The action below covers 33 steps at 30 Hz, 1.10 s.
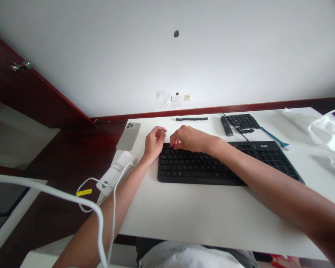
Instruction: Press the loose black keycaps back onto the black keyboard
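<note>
A black keyboard [195, 173] lies on the white table. Over its upper left keys is my right hand [187, 137], with the fingers bent down and the thumb tucked close to them. Whatever is between those fingertips is hidden. My left hand [154, 143] is beside the keyboard's upper left corner, its fingers loosely bent and nothing visible in them. Behind the keyboard, a row of loose black keycaps [191, 119] lies near the table's far edge. More keycaps [242, 121] are grouped at the back right.
A dark cylindrical object [226, 125] and a blue brush-like tool [273, 137] lie behind the keyboard. On the left are a phone [128, 136] and a white power strip [118, 169] with cables. Crumpled white plastic [328, 128] covers the right end of the table [195, 212].
</note>
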Tool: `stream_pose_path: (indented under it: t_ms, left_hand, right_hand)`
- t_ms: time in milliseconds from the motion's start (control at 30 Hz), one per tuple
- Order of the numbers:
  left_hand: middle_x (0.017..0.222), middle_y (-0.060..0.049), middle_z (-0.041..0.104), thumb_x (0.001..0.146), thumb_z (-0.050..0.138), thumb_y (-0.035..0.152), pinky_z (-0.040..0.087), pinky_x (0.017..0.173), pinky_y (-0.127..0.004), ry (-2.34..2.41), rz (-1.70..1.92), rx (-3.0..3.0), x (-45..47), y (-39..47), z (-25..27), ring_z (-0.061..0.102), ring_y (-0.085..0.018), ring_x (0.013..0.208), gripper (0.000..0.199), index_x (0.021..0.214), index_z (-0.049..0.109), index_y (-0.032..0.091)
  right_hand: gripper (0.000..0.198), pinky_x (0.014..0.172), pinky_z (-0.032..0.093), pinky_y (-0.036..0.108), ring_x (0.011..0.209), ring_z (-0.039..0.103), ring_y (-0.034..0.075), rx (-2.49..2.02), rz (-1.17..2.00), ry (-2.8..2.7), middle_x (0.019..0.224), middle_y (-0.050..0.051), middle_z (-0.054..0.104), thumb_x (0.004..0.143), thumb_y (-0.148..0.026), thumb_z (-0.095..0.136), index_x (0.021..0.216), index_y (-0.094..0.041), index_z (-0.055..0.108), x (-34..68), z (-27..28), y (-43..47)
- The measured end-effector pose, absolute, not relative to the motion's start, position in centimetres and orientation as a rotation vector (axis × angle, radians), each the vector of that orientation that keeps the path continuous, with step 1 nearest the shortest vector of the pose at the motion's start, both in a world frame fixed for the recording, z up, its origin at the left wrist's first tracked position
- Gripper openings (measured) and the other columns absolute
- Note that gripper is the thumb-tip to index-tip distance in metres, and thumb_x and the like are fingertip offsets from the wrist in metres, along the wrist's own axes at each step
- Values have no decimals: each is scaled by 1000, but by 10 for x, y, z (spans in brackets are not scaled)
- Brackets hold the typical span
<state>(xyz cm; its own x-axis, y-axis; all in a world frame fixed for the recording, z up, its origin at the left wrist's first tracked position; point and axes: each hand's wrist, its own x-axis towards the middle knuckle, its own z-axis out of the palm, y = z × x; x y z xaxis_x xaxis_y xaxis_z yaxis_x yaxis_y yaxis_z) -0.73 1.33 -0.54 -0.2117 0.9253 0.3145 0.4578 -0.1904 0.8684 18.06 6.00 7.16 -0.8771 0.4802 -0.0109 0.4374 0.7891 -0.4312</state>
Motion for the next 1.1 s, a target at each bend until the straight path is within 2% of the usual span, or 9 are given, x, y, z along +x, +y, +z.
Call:
stream_pose_path:
  t_ms: [367,567,667,900,967,1100]
  left_hand:
    - [73,2,62,91,55,19,40,59,-23,1620,1359,1627,-7,13,-6,53,-12,62,13,92,68,21]
    - [74,2,63,91,55,19,41,59,-24,1630,1343,1636,-7,12,-5,53,-13,62,13,92,68,21]
    - [73,2,62,91,55,20,41,60,-23,1627,1326,1647,-6,12,-5,54,-13,63,13,92,68,21]
    - [72,3,61,93,55,22,43,63,-23,1656,1258,1694,-4,10,-2,54,-12,63,13,94,68,21]
    - [73,3,63,93,55,22,43,62,-23,1675,1221,1709,-3,9,-2,55,-12,63,13,95,68,22]
    - [75,3,68,94,56,25,43,63,-24,1728,1079,1790,-2,8,-3,60,-13,64,14,100,69,24]
  right_hand:
    - [20,75,51,28,80,72,20,-852,584,-2830,85,3,80,84,-9,67,88,-22,81,178,65,60]
    - [16,72,50,25,82,72,19,-917,731,-2779,85,1,79,83,-10,71,86,-23,80,177,61,62]
    - [13,72,50,25,85,72,19,-950,787,-2766,90,1,79,83,-16,74,93,-24,79,176,59,63]
    - [26,81,51,28,97,72,22,-1035,972,-2818,107,5,79,89,-26,70,114,-22,77,175,57,70]
    - [24,81,50,29,99,72,24,-1030,1030,-2837,107,5,79,91,-27,67,111,-24,79,174,56,72]
    - [16,72,45,30,87,70,23,-1091,1068,-2835,96,5,78,89,-29,65,96,-22,78,172,58,72]
